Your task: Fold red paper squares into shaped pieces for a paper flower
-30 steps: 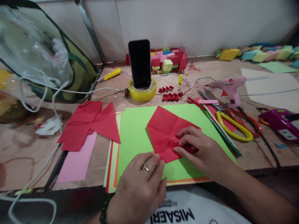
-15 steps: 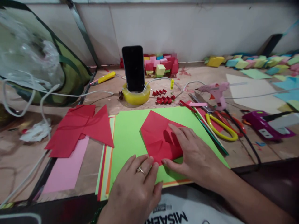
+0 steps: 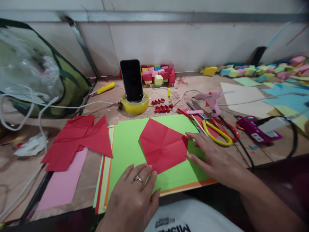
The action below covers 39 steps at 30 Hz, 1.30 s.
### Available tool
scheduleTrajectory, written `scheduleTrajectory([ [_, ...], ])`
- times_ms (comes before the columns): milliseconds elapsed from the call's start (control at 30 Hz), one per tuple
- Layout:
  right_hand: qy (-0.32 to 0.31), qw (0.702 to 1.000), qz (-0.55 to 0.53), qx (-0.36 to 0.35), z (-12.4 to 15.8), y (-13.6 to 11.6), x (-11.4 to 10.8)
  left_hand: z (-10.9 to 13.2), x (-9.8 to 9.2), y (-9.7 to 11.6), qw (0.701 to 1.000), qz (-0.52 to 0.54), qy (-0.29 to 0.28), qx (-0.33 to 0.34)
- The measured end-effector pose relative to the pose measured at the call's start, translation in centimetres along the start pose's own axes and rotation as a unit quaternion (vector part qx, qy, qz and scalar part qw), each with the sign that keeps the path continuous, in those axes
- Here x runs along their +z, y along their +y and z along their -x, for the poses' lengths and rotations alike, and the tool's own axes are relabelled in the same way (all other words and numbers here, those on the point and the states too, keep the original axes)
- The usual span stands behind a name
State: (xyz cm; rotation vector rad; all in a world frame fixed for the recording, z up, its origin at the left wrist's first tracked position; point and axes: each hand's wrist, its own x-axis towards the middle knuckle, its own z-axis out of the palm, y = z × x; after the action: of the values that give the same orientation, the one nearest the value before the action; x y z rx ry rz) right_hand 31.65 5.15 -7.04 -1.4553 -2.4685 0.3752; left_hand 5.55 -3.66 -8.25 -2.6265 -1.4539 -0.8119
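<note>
A creased sheet of red paper [image 3: 164,145], several-sided in outline, lies on a stack of coloured sheets with a light green sheet [image 3: 127,145] on top. My left hand [image 3: 135,190], with a ring on one finger, rests with its fingers laid out and their tips at the paper's lower left edge. At the right edge is my right hand [image 3: 212,154]; its thumb and forefinger are apart and touch the paper near two corners. Neither hand is closed around anything.
Red paper pieces [image 3: 67,141] and a pink sheet [image 3: 64,183] lie at left. A phone [image 3: 132,80] stands in a yellow tape roll [image 3: 135,105]. Scissors [image 3: 217,133], a pink glue gun [image 3: 210,100] and a purple power socket [image 3: 259,129] with cables lie at right.
My right hand has drawn back to the right, and the red paper now lies flatter and more uncovered. My left hand stays at its lower edge. The view has tilted up and shifted slightly right.
</note>
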Motion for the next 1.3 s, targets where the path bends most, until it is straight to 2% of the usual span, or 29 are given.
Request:
scheduleTrajectory([
  [133, 0.001, 1.0, -0.004, -0.007, 0.1, 0.7, -0.7, -0.9, 0.0, 0.5, 1.0, -0.006, -0.009, -0.001],
  [233, 0.06, 0.997, -0.007, -0.041, 0.3, 0.8, -1.2, -2.3, -0.2, 1.2, 0.997, -0.022, -0.073, -0.013],
  [333, 0.102, 0.987, -0.014, -0.124, 0.4, -0.6, -1.0, -3.0, -0.3, 1.9, 0.991, -0.045, -0.125, -0.022],
  [433, 0.044, 0.972, -0.027, -0.231, 0.3, -2.9, 0.0, -2.5, 0.0, 2.2, 0.99, -0.072, -0.116, -0.027],
  [533, 0.022, 0.965, -0.01, -0.261, 0.0, -3.7, 0.6, -1.5, 0.2, 1.9, 0.992, -0.072, -0.102, -0.019],
  [667, 0.031, 0.975, 0.021, -0.221, 0.0, -1.0, -0.2, -0.4, -0.3, 0.9, 0.994, -0.043, -0.1, -0.003],
  [800, 0.123, 0.976, 0.105, -0.145, -0.6, 2.1, -1.0, 0.0, -0.8, 0.0, 0.994, -0.001, -0.106, -0.005],
  [867, 0.142, 0.972, 0.116, -0.149, -1.3, 2.7, -0.9, -0.1, -0.9, -0.3, 0.993, 0.018, -0.117, -0.015],
  [933, 0.148, 0.963, 0.133, -0.184, -2.0, 2.8, -0.8, -0.3, -1.1, -0.7, 0.99, 0.034, -0.135, -0.025],
  [1033, 0.141, 0.947, 0.137, -0.253, -2.5, 2.1, -1.1, -0.6, -1.8, -1.3, 0.989, 0.028, -0.139, -0.04],
  [1200, 0.147, 0.93, 0.132, -0.31, -1.2, -1.2, -1.0, -1.4, -2.6, -1.2, 0.997, 0.009, -0.057, -0.052],
  [1300, 0.092, 0.938, 0.108, -0.317, -0.4, -3.8, 0.0, -1.6, -1.8, -0.4, 0.996, 0.017, -0.068, -0.053],
])
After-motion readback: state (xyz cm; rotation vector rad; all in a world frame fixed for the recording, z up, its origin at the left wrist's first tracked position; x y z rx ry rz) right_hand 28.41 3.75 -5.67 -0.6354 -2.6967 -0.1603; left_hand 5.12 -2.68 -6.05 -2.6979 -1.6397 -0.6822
